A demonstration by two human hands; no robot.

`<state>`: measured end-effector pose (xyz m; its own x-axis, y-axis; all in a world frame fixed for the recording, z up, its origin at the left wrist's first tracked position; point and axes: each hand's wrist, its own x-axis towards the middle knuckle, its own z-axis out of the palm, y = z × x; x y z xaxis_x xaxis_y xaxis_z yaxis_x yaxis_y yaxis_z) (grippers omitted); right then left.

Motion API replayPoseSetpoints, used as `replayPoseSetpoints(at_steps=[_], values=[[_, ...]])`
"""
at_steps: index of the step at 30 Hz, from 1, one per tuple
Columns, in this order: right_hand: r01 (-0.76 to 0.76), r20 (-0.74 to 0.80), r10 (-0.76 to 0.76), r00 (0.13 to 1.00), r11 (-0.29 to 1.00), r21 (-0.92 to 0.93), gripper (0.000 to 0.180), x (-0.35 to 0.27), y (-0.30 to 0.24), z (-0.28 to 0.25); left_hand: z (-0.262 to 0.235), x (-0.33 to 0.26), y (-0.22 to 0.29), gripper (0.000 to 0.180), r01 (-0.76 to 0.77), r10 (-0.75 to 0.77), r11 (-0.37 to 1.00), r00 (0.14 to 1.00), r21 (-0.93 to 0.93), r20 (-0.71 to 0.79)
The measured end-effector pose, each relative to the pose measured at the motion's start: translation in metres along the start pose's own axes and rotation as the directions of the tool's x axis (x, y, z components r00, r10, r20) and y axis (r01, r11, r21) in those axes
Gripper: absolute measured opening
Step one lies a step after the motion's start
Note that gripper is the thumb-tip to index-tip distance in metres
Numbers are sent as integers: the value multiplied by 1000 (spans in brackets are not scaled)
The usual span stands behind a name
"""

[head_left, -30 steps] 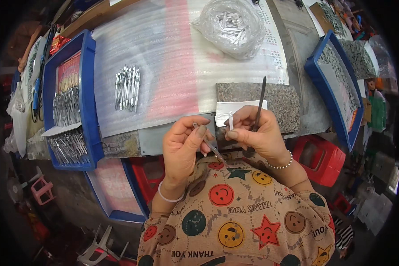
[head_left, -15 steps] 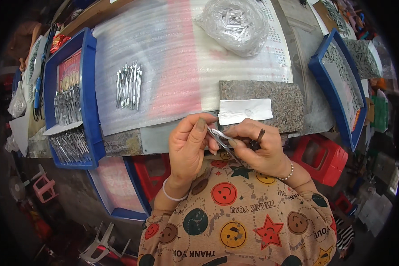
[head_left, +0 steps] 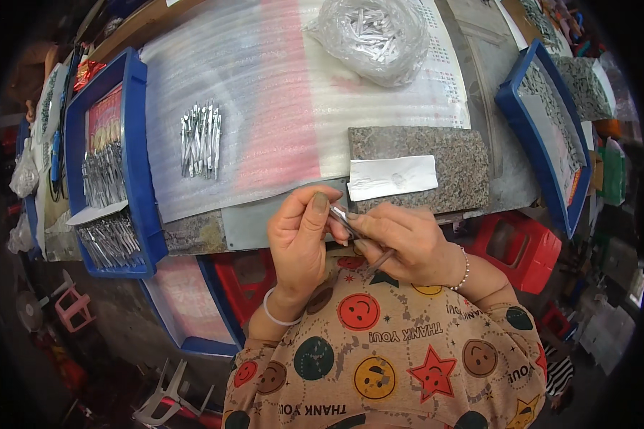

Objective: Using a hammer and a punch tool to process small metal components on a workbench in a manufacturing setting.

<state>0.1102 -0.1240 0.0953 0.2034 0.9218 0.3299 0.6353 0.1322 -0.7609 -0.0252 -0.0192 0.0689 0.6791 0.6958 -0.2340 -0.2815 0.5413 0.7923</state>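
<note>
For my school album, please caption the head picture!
Left hand and right hand meet at a slim silvery piece near a stone slab.

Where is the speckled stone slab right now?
In the head view, the speckled slab lies right of centre, partly under the white sheet, just beyond the right hand.

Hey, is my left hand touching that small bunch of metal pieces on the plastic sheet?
Apart. The head view shows a wide stretch of the plastic sheet between your left hand and the metal pieces.
</note>
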Motion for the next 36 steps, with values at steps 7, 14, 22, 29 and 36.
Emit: replayPoseSetpoints(at_steps=[7, 14, 22, 29, 36], values=[[89, 69, -75, 995, 972, -216, 29, -13, 15, -28, 5, 8, -7, 17, 186, -206, 970, 971, 157, 122], [-6, -94, -26, 995, 945, -328, 25, -6, 25, -67, -5, 38, -26, 10, -362, 159, 684, 921, 633, 354], [-189, -73, 189, 979, 982, 9, 45, -12, 30, -64, -12, 44, -48, 14, -612, 398, 258, 773, 748, 494], [-98, 162, 141, 977, 965, -244, 25, -4, 30, -45, -16, 42, -48, 15, -596, 367, 245, 787, 765, 496], [-149, 46, 151, 988, 988, -39, 24, -7, 48, -30, -28, 37, -45, 14, -515, 370, 413, 848, 751, 378]])
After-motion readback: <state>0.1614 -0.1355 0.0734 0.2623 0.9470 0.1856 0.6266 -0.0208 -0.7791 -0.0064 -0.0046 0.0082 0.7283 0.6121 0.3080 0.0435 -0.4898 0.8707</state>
